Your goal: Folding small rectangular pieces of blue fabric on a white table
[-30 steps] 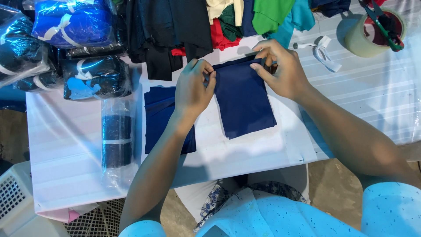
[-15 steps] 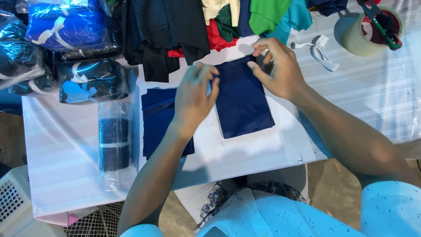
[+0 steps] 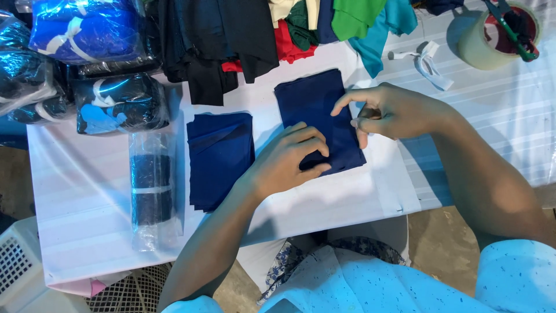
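Under the left hand (image 3: pixel 286 159), fingers flat, lies the navy cloth (image 3: pixel 315 110); right hand (image 3: pixel 388 110) fingers pinch its edge.

Garment workshop: heaped coloured clothes (image 3: pixel 301 23), plastic-wrapped bundles (image 3: pixel 87 29) (table-top (image 3: pixel 87 197) packing).

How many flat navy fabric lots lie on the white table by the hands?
2: a single navy piece under both hands, and a navy stack to its left. The stack's layers cannot be counted.

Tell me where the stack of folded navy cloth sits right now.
In the head view the stack of folded navy cloth lies left of centre on the white table, between the plastic-wrapped dark roll and the left hand.
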